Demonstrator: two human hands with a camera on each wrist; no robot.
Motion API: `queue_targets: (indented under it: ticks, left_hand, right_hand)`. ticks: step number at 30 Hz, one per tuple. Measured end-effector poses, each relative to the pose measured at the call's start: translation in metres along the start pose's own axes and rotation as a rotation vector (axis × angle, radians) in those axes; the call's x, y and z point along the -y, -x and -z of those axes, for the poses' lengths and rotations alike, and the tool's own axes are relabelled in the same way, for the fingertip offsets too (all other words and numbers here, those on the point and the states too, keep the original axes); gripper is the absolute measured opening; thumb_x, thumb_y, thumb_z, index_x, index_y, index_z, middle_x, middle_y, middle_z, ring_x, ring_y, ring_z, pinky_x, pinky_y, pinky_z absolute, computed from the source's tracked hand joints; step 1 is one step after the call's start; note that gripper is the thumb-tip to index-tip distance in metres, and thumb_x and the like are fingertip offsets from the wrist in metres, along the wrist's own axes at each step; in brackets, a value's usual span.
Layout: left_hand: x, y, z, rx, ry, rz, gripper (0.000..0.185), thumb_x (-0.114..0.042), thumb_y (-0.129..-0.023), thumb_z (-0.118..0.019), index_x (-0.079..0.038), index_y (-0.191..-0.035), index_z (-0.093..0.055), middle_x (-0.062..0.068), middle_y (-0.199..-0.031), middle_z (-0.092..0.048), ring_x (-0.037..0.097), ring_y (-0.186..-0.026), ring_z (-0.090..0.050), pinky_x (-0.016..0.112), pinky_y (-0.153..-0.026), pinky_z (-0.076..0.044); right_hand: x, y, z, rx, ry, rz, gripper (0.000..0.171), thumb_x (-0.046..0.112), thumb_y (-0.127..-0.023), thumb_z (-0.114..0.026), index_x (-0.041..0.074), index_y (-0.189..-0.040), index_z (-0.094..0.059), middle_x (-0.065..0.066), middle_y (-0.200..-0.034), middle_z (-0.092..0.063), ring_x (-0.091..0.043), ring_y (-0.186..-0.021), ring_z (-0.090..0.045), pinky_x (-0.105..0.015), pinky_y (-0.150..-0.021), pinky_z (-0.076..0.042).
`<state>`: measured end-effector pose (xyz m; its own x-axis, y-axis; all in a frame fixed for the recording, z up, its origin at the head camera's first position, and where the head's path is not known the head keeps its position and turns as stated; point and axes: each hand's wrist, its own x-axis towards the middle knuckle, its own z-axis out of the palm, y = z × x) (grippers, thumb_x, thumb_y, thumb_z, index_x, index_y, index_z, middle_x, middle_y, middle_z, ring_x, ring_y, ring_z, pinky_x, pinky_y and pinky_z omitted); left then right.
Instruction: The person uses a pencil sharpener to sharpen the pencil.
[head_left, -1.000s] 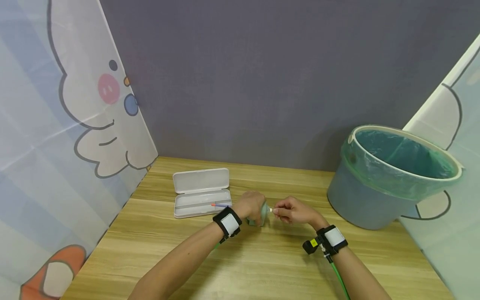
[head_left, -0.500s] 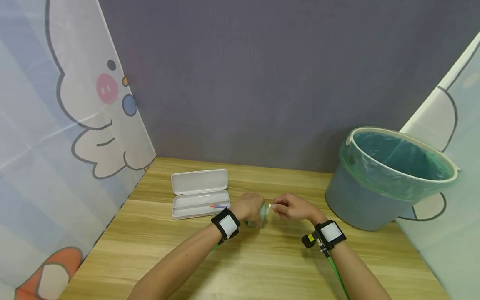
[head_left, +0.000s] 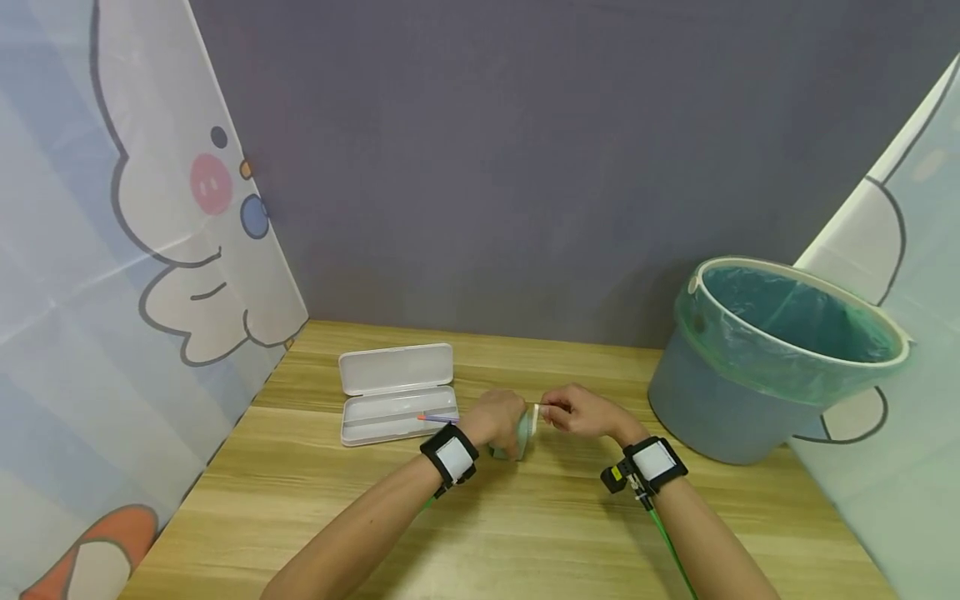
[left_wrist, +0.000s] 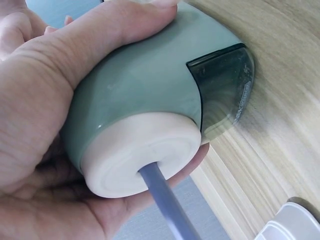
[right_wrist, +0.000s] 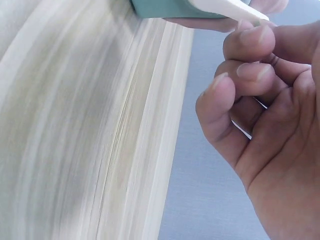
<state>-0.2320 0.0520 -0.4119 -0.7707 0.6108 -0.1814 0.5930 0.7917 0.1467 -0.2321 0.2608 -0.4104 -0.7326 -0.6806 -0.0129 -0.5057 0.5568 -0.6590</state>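
Note:
My left hand [head_left: 495,419] grips a green pencil sharpener [left_wrist: 145,80], its thumb lying along the body and its other fingers wrapped beneath. The sharpener has a dark see-through drawer [left_wrist: 222,92] and a round white front. A purple pencil [left_wrist: 169,202] sticks out of the hole in that front; in the head view its orange end points left, over the pencil case. On the sharpener's other side is a white crank [right_wrist: 232,9]. With bent fingers, my right hand [head_left: 583,411] pinches the crank's end, its knob hidden by the fingertips.
A white pencil case [head_left: 396,367] lies open on the wooden table [head_left: 525,533], left of the sharpener. A large grey bin [head_left: 720,408] with a green liner stands at the right. A grey wall rises behind, and patterned cloths hang at both sides.
My right hand has shifted slightly up and turned the crank, whose white arm now shows side-on. The left hand keeps its grip on the sharpener; the whole head view has drifted a little.

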Motion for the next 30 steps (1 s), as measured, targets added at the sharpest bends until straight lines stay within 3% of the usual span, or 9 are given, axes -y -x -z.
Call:
queue_targets:
  ticks: [9, 17, 30]
  left_hand:
    - [0.001, 0.0, -0.003, -0.008, 0.018, 0.007, 0.042, -0.034, -0.066, -0.098, -0.017, -0.084, -0.064, -0.008, -0.076, -0.058, 0.01, -0.068, -0.053, 0.023, -0.061, -0.046]
    - [0.002, -0.001, -0.003, -0.02, 0.018, 0.0, 0.043, -0.034, -0.065, -0.098, -0.018, -0.085, -0.064, -0.008, -0.075, -0.058, 0.01, -0.068, -0.053, 0.023, -0.061, -0.046]
    - [0.002, -0.002, -0.003, -0.03, 0.006, -0.018, 0.041, -0.035, -0.066, -0.098, -0.018, -0.085, -0.065, -0.008, -0.076, -0.058, 0.01, -0.068, -0.053, 0.023, -0.061, -0.045]
  right_hand:
    - [-0.005, -0.005, -0.001, 0.021, 0.034, -0.024, 0.038, 0.021, -0.11, -0.049, -0.005, -0.086, -0.063, 0.012, -0.063, -0.046, 0.001, -0.052, -0.04, -0.019, -0.054, -0.039]
    - [-0.01, -0.009, -0.001, 0.01, 0.06, 0.022, 0.037, 0.02, -0.109, -0.05, -0.004, -0.083, -0.061, 0.012, -0.063, -0.044, 0.001, -0.052, -0.04, -0.02, -0.053, -0.038]
    - [-0.015, -0.011, -0.003, -0.007, 0.121, 0.024, 0.035, 0.018, -0.109, -0.05, -0.001, -0.081, -0.061, 0.013, -0.065, -0.044, 0.001, -0.055, -0.041, -0.02, -0.056, -0.039]
